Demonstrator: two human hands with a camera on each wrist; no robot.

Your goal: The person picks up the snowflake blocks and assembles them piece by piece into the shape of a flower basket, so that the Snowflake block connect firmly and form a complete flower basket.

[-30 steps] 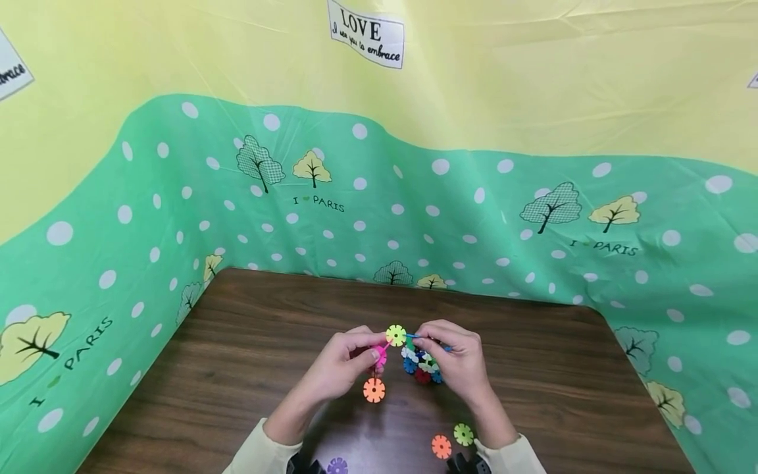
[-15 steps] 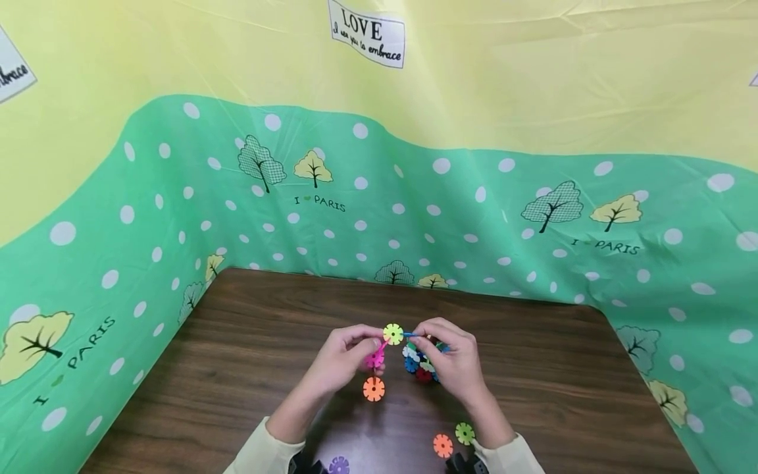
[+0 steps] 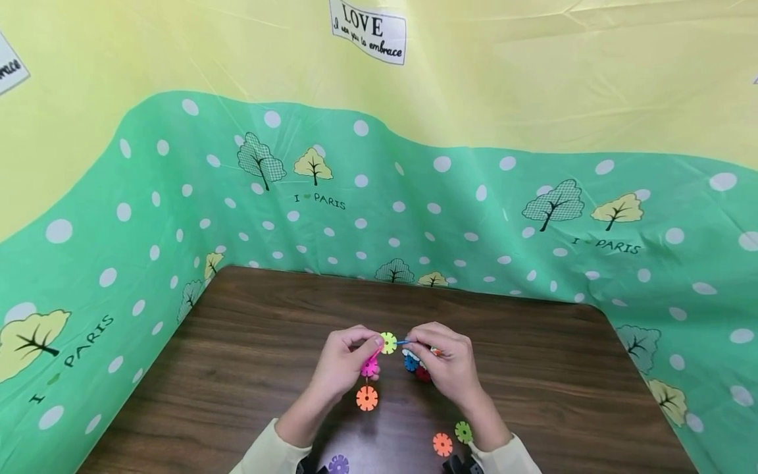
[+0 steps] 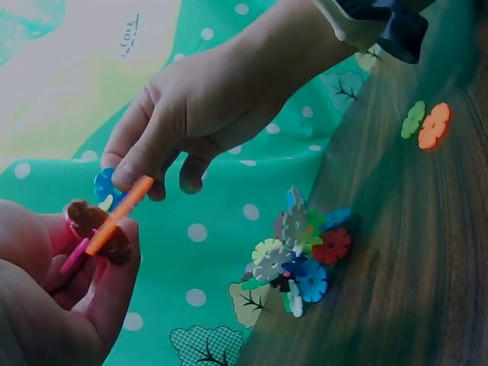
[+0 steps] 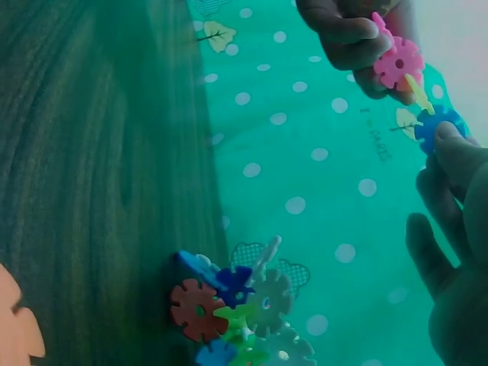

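Observation:
My left hand (image 3: 340, 362) grips a chain of slotted plastic snowflake discs by a pink disc (image 3: 370, 367). An orange disc (image 3: 366, 398) hangs below, and a brown disc (image 4: 114, 248) shows among them in the left wrist view. A yellow disc (image 3: 387, 342) sits at the chain's upper end, just beyond my left fingertips. Thumb and fingers of my right hand (image 3: 450, 359) pinch a blue disc (image 5: 428, 131), seen edge-on from the head. Its edge meets the yellow disc (image 5: 418, 93) in the right wrist view. Both hands are raised over the table.
A multicoloured cluster of discs (image 4: 311, 280) lies on the dark wooden table (image 3: 266, 309), partly behind my right hand from the head. Near the right wrist lie loose orange (image 3: 442, 444) and green (image 3: 464, 432) discs. A purple disc (image 3: 339, 465) lies at the front. Patterned cloth (image 3: 414, 191) surrounds the table.
Both hands have shifted slightly left and a little down with the chain, the yellow and blue discs staying together. My right hand now covers more of the cluster.

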